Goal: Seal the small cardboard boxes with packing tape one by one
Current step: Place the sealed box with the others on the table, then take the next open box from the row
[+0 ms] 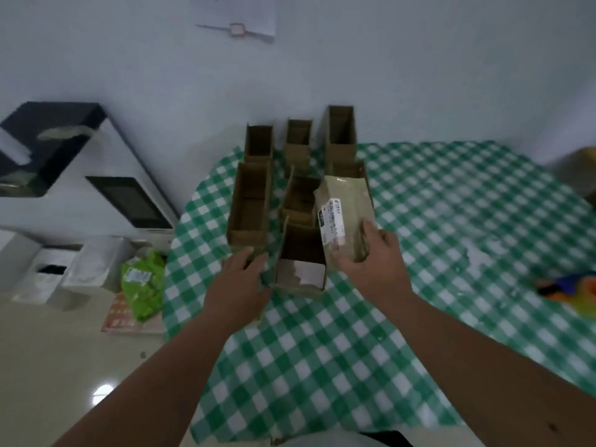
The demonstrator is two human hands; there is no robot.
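Observation:
Several small open cardboard boxes stand in rows at the far left of the green checked table (419,221). My right hand (371,262) grips a closed, taped box with a white label (346,211), held tilted above the row. The nearest open box (301,256) stands just left of it, with a white label inside. My left hand (240,282) reaches between that box and a long open box (250,204), its fingers at the long box's near corner. No tape roll can be made out.
A blue and orange object (571,288) lies blurred at the table's right edge. Left of the table stand a white printer (106,188), white cartons (64,272) and a green bag (143,285) on the floor. A wall rises behind the boxes.

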